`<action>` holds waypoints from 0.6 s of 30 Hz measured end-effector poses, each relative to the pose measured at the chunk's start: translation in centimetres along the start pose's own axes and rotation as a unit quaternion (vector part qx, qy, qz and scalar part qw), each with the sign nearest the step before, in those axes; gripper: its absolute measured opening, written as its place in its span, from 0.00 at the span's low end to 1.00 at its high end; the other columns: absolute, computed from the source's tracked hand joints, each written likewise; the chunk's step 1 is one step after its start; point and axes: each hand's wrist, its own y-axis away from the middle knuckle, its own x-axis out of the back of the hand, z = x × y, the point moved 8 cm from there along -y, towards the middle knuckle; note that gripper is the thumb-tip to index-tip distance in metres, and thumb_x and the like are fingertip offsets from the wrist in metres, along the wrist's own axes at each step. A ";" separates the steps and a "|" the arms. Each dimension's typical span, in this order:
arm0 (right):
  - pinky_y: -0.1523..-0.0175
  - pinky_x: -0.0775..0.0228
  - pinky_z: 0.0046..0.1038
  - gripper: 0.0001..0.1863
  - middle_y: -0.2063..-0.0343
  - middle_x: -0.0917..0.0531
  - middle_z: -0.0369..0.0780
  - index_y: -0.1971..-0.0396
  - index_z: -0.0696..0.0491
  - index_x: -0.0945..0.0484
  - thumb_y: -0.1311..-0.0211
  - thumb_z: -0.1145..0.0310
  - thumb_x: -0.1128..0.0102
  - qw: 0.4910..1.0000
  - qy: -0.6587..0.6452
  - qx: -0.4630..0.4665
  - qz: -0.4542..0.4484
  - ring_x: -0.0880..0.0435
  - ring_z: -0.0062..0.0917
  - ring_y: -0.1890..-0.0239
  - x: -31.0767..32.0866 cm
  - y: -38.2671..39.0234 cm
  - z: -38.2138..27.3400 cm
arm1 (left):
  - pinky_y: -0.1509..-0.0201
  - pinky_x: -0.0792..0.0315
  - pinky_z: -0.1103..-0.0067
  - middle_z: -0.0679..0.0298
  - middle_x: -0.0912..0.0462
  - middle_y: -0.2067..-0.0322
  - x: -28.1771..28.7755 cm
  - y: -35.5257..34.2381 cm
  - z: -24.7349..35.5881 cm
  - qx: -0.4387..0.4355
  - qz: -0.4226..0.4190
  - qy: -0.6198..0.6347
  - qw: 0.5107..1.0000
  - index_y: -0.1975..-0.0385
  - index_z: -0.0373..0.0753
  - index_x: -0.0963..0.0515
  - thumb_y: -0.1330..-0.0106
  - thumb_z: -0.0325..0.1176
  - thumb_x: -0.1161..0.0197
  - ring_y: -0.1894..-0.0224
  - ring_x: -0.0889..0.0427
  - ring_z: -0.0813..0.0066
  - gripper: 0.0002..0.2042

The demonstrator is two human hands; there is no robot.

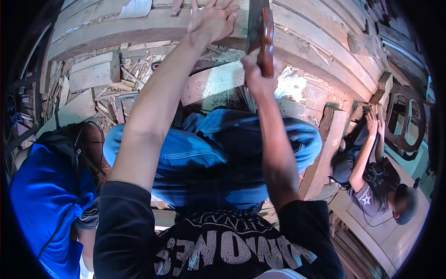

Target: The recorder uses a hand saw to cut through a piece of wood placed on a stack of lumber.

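My left hand (213, 21) lies palm down with its fingers spread on a thick pale wooden beam (153, 31) at the top of the view. Some fingertips reach the picture's upper edge. In my right hand (260, 78) is a handsaw (266, 44), gripped by its glossy brown handle. Its dark blade stands edge-on to me, across the beam and to the right of my left hand. The blade's far end runs out of view, so I cannot tell how it meets the wood. Below both hands are my bent knees in blue jeans (204, 153).
Wood scraps and shavings litter the ground, with a cut block (94, 73) at left. Beside me on the left is a person in blue (51, 200). At right another person (371, 181) reaches toward the timber. A rough post (325, 149) stands beside my right knee.
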 end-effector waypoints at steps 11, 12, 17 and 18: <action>0.77 0.43 0.17 0.08 0.89 0.37 0.27 0.72 0.56 0.29 0.54 0.78 0.40 0.982 0.143 0.127 0.000 0.38 0.11 0.85 -0.7 3.3 -1.5 | 0.32 0.57 0.41 0.73 0.37 0.34 0.0 -1.0 -0.8 0.012 -0.017 0.017 1.000 0.40 0.57 0.31 0.28 0.48 0.62 0.30 0.44 0.68 0.20; 0.77 0.41 0.18 0.08 0.90 0.37 0.29 0.72 0.56 0.29 0.55 0.78 0.41 0.997 0.042 0.058 0.013 0.37 0.12 0.86 0.2 4.5 -0.7 | 0.32 0.57 0.41 0.73 0.37 0.34 0.5 -1.7 -0.6 0.014 -0.005 0.016 1.000 0.40 0.57 0.31 0.28 0.48 0.62 0.30 0.44 0.68 0.20; 0.77 0.42 0.16 0.08 0.89 0.34 0.30 0.73 0.60 0.24 0.57 0.79 0.42 0.997 0.034 0.071 -0.007 0.36 0.12 0.85 -0.1 1.0 -0.4 | 0.31 0.58 0.42 0.73 0.39 0.33 0.1 -1.8 0.3 0.013 -0.042 0.016 0.999 0.38 0.57 0.33 0.27 0.47 0.63 0.30 0.45 0.68 0.21; 0.77 0.42 0.16 0.08 0.89 0.34 0.30 0.73 0.60 0.24 0.57 0.79 0.42 0.996 0.035 0.081 -0.008 0.36 0.12 0.85 0.0 1.3 -0.7 | 0.31 0.58 0.42 0.73 0.39 0.33 0.1 -1.8 0.1 0.017 -0.048 0.035 0.998 0.38 0.57 0.34 0.27 0.47 0.63 0.30 0.45 0.68 0.21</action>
